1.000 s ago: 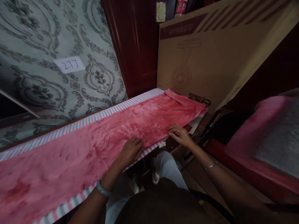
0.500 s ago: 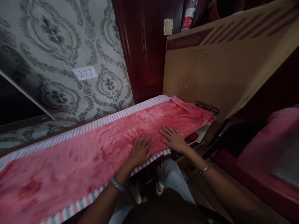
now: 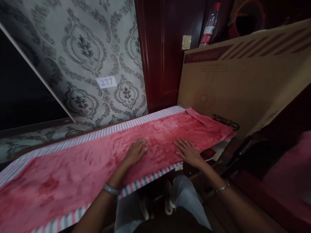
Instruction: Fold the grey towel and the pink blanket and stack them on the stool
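Apparently smoothing a pink plush cloth (image 3: 82, 171) spread over a striped cloth (image 3: 65, 222) along the worktop (image 3: 26, 150), resting left hand (image 3: 135, 152) and right hand (image 3: 189, 153) palm-down on it with fingers released and gripping nothing, likely calling next for light, even pressure toward the rumpled right end.

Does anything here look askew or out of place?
Two things: the pink cloth has a fold at its far right end instead of lying flat, and the cardboard box appears upside down, its lettering inverted.
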Demonstrator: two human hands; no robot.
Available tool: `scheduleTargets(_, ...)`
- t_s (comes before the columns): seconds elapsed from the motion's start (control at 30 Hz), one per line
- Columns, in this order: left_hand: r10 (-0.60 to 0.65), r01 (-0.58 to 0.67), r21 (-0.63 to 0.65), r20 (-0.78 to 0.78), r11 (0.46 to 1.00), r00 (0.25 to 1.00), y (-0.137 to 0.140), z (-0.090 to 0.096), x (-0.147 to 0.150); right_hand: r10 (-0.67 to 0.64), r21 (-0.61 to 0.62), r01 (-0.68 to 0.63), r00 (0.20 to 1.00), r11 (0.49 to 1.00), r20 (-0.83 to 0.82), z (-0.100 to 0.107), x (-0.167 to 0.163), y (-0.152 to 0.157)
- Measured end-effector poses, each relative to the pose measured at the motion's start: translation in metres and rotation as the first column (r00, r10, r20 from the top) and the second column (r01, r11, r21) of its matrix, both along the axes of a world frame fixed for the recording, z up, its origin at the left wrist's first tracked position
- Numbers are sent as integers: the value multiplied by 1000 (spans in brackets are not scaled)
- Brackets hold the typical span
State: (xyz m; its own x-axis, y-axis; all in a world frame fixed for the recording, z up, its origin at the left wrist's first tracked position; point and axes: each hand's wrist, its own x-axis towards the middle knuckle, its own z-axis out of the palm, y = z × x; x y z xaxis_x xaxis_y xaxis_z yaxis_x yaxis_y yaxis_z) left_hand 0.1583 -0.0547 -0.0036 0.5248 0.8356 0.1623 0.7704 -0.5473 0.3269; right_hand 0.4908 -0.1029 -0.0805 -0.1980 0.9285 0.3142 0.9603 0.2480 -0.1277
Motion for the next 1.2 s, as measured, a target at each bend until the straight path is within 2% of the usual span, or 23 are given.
scheduleTargets(0.07,166,-160,58,-130,985,978,-2,-3,-16,4,9,-4,1000,1000,-3,-2,0,1)
scheduleTargets(0.13,248,-229,107,-228,967,941,-6,-10,-26,3,5,-3,1000,1000,-6,-3,0,1)
scheduleTargets(0.3,300,-244,209,-308,947,903,-13,-26,-31,-8,-94,10,1000,996,13,4,2,1)
scheduleTargets(0.43,304,-240,228,-313,944,900,-12,-27,-30,-58,-257,52,998,965,-16,33,-8,12)
scheduleTargets(0.53,313,-246,237,-309,940,898,-12,-26,-29,-96,-156,85,994,984,-59,54,-29,28)
scheduleTargets(0.6,319,-251,238,-312,938,895,-13,-25,-29,-75,-67,70,995,995,-62,58,-45,38)
scheduleTargets(0.67,318,-251,233,-322,940,892,-14,-25,-29,-44,-72,41,998,997,-39,53,-58,44)
scheduleTargets(0.8,307,-246,214,-333,945,891,-14,-25,-29,-33,-158,33,999,987,2,29,-67,45)
scheduleTargets(1.0,310,-251,213,-319,944,896,-15,-25,-29,-23,-113,16,998,993,-62,13,-61,43)
scheduleTargets(1.1,303,-248,207,-305,946,903,-15,-26,-30,-11,-55,0,981,998,-193,10,-57,48)
scheduleTargets(1.2,299,-245,210,-287,947,910,-14,-27,-30,16,23,-7,907,1000,-420,14,-55,66)
